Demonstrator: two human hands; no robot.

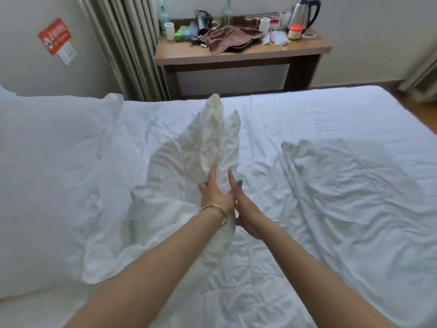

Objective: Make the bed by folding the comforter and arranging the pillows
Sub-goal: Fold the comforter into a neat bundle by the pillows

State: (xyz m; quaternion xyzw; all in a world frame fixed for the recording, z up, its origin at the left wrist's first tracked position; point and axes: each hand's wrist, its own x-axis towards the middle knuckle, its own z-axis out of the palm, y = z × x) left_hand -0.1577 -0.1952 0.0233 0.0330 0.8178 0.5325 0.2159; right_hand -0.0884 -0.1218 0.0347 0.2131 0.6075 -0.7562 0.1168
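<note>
A bunched, raised corner of the white comforter (208, 147) stands up in the middle of the bed, its tip pointing toward the far edge. My left hand (214, 194), with a gold bracelet on the wrist, grips this bunch from the left with the forefinger stretched along it. My right hand (242, 204) holds the same bunch from the right, fingers partly tucked under the cloth. More of the crumpled comforter (354, 197) spreads over the right half. A large white pillow (47, 162) lies at the left. The white bedsheet (295, 110) shows beyond.
Behind the bed stands a wooden side table (236, 54) with a kettle (303, 14), a brown towel (233, 37), a hair dryer, bottles and cups. Beige curtains (125, 43) hang at its left. A red sign (54, 35) is on the left wall. Wooden floor (423, 110) shows at the right.
</note>
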